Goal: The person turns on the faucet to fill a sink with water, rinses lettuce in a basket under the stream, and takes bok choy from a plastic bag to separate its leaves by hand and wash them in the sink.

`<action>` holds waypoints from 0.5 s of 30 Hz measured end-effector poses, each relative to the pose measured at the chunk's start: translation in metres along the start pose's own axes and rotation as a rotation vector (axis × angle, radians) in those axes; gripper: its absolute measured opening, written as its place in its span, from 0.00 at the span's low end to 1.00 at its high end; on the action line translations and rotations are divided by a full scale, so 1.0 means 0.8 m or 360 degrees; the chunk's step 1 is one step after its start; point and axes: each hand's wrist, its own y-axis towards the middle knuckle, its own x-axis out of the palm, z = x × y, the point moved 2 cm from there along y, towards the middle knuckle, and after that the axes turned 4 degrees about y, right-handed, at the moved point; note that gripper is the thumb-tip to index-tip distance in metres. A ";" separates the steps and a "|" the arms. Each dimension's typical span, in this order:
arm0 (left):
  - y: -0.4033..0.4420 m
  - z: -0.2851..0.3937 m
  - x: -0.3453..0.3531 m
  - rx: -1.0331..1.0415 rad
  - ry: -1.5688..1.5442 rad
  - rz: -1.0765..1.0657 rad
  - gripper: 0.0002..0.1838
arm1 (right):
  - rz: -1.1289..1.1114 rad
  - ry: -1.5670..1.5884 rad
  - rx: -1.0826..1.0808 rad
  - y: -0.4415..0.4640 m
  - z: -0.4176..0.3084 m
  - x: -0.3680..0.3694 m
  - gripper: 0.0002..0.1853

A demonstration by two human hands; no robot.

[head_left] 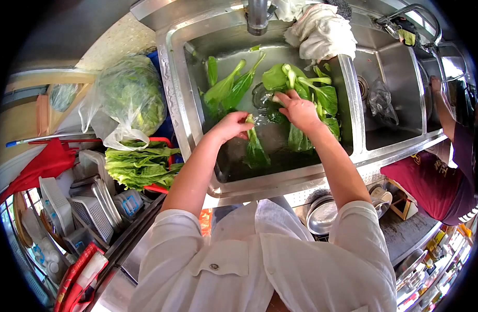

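Note:
Over the water-filled steel sink (171, 93), my left hand (233, 126) pinches the stem end of a leafy green (256, 151), whose leaf hangs into the water. My right hand (300, 111) has its fingers bent round the pale stem end of another green (298, 139) on the sink's right side. Several more greens (327, 99) float beside and behind my right hand. Long-stemmed leaves (229, 89) lie at the left of the basin, beyond my left hand.
A plastic bag of greens (132, 93) and a red basket of lettuce (140, 165) stand left of the sink. White cloth (325, 34) hangs at its back right corner, below the faucet's level. Another person (442, 177) stands at the right-hand basins.

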 end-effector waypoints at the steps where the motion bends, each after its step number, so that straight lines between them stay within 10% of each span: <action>1: -0.005 0.006 0.003 -0.0026 -0.0412 0.0025 0.14 | 0.0110 0.0033 -0.0005 -0.002 -0.015 -0.006 0.18; 11: 0.014 0.002 0.032 -0.0101 -0.0397 0.0446 0.10 | -0.0303 0.0378 0.0089 0.008 -0.055 0.047 0.16; 13: 0.015 0.009 0.031 0.0349 0.1169 0.0928 0.10 | -0.0238 0.0088 -0.0135 0.012 -0.049 0.056 0.11; 15: 0.009 0.027 0.021 0.0238 0.1181 0.0742 0.13 | -0.0309 0.0175 -0.0112 0.019 -0.031 0.044 0.09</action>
